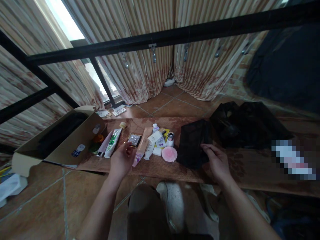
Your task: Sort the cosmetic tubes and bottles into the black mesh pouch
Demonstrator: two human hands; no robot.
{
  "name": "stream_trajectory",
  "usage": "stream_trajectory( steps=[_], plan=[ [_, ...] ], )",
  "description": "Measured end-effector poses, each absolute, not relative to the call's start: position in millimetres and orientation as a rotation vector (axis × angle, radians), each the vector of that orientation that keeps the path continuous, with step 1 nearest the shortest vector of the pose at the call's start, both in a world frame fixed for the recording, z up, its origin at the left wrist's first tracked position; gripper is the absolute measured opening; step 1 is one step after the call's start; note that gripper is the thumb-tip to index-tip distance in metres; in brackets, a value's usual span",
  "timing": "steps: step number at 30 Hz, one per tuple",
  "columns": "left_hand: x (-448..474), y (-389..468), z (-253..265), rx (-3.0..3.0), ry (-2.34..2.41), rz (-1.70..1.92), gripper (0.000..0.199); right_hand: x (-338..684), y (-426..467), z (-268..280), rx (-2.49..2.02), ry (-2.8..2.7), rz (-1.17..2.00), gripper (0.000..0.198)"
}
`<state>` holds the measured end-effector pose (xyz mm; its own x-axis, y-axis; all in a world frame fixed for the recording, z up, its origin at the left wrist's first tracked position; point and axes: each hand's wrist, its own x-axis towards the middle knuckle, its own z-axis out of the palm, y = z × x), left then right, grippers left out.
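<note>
My left hand (123, 160) has its fingers curled closed at the near edge of a glittery silver square compact (134, 140). My right hand (218, 161) pinches the right side of a black mesh pouch (192, 143), which lies on the cloth-covered bench. Between the hands is a loose group of cosmetics: a peach tube (144, 141), a white tube (149, 150), a white bottle with a silver cap (170, 139) and a round pink compact (169, 154). Left of my left hand lie a silver-green tube (113, 142) and a pale pink tube (104, 145).
An open cardboard box (67, 143) with dark contents stands at the bench's left end. Black bags (245, 126) lie to the right, near a blurred-out patch (292, 160). A black metal rail (170, 36) with clips crosses in front of the curtains (140, 73).
</note>
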<state>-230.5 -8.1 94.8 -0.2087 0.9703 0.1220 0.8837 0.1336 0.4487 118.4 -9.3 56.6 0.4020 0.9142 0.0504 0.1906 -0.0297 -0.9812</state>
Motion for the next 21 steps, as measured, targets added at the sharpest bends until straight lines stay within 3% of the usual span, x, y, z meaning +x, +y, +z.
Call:
stream_trajectory(
  steps=[9, 15, 21],
  plan=[
    [-168, 15, 77, 2.044, 2.384, 0.035, 0.031, 119, -10, 59, -1.508, -1.022, 0.816, 0.030],
    [-168, 27, 78, 1.922, 2.383, 0.104, 0.032, 119, -10, 60, -1.530, -1.026, 0.823, 0.031],
    [-183, 19, 113, 1.842, 2.327, 0.340, 0.045, 119, -11, 61, -1.532, -1.036, 0.830, 0.033]
  ],
)
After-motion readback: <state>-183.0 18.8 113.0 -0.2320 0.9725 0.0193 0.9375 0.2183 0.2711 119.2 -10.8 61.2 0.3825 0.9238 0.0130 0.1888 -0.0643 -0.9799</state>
